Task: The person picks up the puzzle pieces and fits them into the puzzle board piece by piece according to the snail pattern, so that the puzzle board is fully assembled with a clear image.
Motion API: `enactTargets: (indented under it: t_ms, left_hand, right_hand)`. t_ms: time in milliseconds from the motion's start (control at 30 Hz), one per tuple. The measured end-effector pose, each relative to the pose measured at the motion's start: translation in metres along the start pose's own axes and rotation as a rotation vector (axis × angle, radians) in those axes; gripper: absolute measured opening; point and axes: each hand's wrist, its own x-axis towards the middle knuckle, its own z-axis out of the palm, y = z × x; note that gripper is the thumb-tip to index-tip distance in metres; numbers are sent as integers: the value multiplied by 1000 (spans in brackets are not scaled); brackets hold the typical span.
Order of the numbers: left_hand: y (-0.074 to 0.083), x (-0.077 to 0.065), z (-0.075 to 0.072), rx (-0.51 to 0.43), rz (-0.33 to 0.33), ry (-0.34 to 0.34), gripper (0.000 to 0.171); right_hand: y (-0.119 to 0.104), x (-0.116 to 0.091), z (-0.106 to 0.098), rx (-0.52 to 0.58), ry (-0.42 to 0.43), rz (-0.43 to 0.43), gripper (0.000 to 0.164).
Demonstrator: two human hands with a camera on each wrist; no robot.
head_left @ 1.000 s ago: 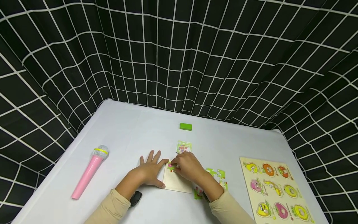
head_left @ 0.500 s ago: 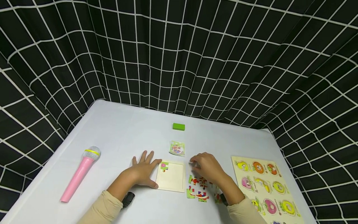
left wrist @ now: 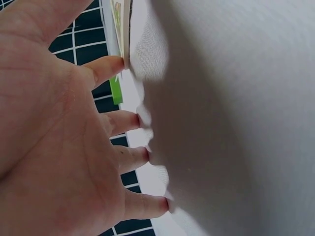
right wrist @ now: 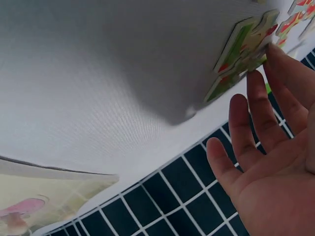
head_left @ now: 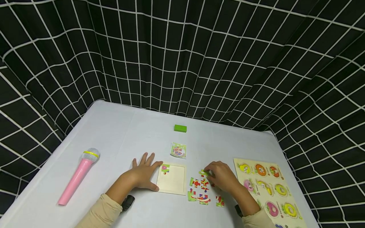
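Observation:
My left hand [head_left: 144,174] rests spread on the table, its thumb and index finger against the left side of a square wooden puzzle tray [head_left: 174,183]. A corner puzzle piece [head_left: 165,168] with a pink flower lies in the tray's upper left corner. To the tray's right, my right hand [head_left: 220,174] pinches a green jigsaw piece [head_left: 203,173] at the far edge of a loose group of puzzle pieces [head_left: 203,198]. In the right wrist view, thumb and fingertips meet at the pieces, the other fingers loosely bent. Part of the group is hidden under the right hand.
Beyond the tray lie a small picture card [head_left: 178,150] and a green block [head_left: 180,128]. A pink toy microphone [head_left: 78,177] lies at the left. On the right is a wooden fruit puzzle board [head_left: 266,190]. Black gridded cloth [head_left: 171,63] stands behind the table.
My right hand has left the corner piece in the tray and moved right to the loose pieces. The left hand keeps its place at the tray; the head view has shifted slightly.

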Motion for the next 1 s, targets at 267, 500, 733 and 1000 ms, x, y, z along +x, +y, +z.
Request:
enactTargets:
  t_ms: [267,500,733,1000]
  left_hand:
    - [-1,-2,-3,-5,-5,5,97]
    - [1,-3,-4,-22,4,-17,97]
    - [3,-3,-3,-7,5,-8,97]
    - [5,-6,-5,-7,2,-15,95]
  right_hand:
    - [-3,6,0,6,-30,32,22]
    - [-7,12,-5,-47,-4,-32,23]
    - [-37,34,-4,-33,14,-171,23]
    - [-73,55,6,-11,-23,-267,23]
